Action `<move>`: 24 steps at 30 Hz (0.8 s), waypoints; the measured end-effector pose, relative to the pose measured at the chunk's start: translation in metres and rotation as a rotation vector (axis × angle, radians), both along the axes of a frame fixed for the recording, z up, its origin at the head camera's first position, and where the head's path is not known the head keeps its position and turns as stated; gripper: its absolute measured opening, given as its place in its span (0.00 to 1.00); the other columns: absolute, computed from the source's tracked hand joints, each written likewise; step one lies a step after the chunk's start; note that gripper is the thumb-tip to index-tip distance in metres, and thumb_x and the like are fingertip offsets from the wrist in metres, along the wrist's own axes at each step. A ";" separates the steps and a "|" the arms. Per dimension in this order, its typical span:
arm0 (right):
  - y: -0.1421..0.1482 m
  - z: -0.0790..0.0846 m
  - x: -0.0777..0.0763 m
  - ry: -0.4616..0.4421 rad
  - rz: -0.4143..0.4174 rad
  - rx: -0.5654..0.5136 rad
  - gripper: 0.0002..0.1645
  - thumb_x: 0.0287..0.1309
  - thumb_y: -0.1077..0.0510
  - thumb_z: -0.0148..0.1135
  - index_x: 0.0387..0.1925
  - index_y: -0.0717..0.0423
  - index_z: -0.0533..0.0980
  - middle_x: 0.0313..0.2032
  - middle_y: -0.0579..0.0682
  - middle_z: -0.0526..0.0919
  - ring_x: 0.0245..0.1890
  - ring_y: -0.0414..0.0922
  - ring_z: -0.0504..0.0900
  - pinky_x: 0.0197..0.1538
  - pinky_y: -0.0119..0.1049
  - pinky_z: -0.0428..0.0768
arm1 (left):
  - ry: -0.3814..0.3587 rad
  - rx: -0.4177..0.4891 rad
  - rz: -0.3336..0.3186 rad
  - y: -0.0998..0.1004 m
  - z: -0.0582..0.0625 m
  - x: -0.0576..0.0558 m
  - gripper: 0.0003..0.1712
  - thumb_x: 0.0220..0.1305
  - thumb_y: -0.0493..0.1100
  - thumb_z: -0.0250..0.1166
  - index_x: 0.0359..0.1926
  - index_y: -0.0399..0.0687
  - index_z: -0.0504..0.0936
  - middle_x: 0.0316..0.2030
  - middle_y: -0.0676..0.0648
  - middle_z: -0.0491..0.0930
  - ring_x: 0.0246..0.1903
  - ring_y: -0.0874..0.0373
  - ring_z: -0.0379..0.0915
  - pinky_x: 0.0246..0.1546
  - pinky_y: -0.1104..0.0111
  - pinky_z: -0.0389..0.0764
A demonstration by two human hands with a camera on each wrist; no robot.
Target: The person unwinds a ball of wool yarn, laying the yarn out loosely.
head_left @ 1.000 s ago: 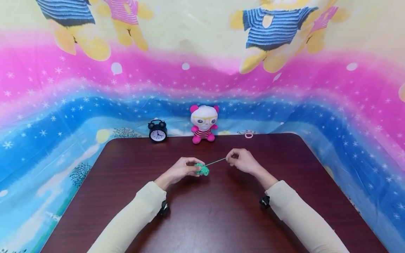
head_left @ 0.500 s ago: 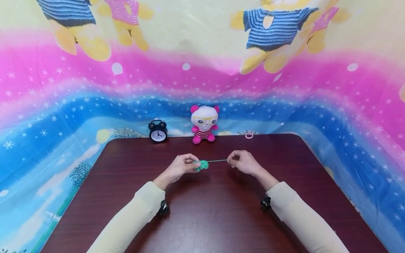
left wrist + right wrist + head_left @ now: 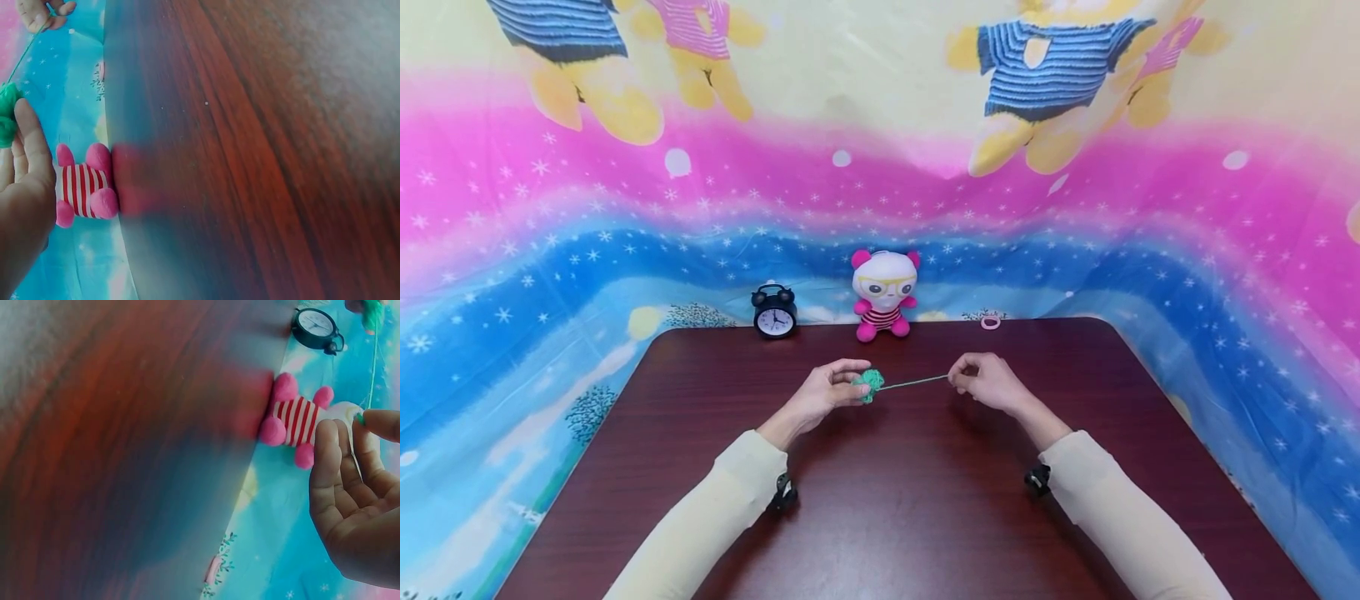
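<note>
In the head view my left hand (image 3: 822, 393) pinches a small bundle of green yarn (image 3: 871, 385) between thumb and fingers, held above the table. A single taut strand runs from the bundle to the right, rising slightly, to my right hand (image 3: 988, 383). There the thumb and index finger pinch the strand's end; a bit of green (image 3: 360, 419) shows between them in the right wrist view. The left wrist view shows the bundle (image 3: 7, 115) at its left edge, beside the left hand's fingers (image 3: 34, 140).
Along the back of the dark wooden table (image 3: 880, 517) stand a black alarm clock (image 3: 774, 313) and a pink and white plush panda (image 3: 884, 296). A small pink ring (image 3: 990, 322) lies at the back right. A printed cloth (image 3: 880, 192) hangs behind.
My right hand has moved a little to the right and my left hand slightly left and up, so the hands are farther apart. The strand between them looks longer, and the bundle has turned.
</note>
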State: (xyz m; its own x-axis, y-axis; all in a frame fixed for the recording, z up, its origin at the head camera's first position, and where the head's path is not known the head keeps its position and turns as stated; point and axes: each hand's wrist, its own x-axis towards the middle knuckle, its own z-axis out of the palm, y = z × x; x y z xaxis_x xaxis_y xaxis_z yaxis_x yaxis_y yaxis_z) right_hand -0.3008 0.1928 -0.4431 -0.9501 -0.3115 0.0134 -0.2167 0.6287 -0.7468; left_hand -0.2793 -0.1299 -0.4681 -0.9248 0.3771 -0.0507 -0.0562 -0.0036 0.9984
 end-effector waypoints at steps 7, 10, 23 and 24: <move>0.010 0.008 -0.002 0.008 -0.040 0.000 0.07 0.65 0.56 0.62 0.42 0.53 0.83 0.35 0.57 0.87 0.33 0.51 0.83 0.32 0.37 0.82 | -0.029 -0.139 -0.119 -0.005 -0.002 0.002 0.24 0.62 0.41 0.70 0.59 0.41 0.79 0.49 0.44 0.82 0.44 0.55 0.80 0.51 0.60 0.85; 0.014 0.010 -0.002 -0.004 -0.050 -0.011 0.08 0.68 0.55 0.60 0.43 0.53 0.82 0.38 0.59 0.86 0.36 0.54 0.83 0.34 0.38 0.82 | -0.035 -0.157 -0.160 -0.007 -0.002 0.003 0.23 0.64 0.42 0.69 0.58 0.41 0.79 0.49 0.44 0.82 0.44 0.55 0.80 0.49 0.61 0.85; 0.027 0.012 -0.004 -0.021 -0.090 -0.021 0.13 0.71 0.53 0.57 0.46 0.56 0.81 0.41 0.61 0.86 0.44 0.60 0.84 0.36 0.38 0.83 | -0.017 0.017 -0.062 -0.011 0.005 0.006 0.17 0.66 0.40 0.67 0.52 0.34 0.79 0.42 0.47 0.84 0.39 0.57 0.84 0.53 0.55 0.84; 0.028 0.012 -0.005 -0.021 -0.093 -0.021 0.13 0.70 0.53 0.57 0.46 0.56 0.81 0.41 0.60 0.86 0.44 0.60 0.84 0.36 0.38 0.83 | -0.016 0.029 -0.047 -0.012 0.006 0.006 0.15 0.66 0.40 0.67 0.50 0.35 0.79 0.42 0.47 0.84 0.39 0.57 0.85 0.55 0.52 0.83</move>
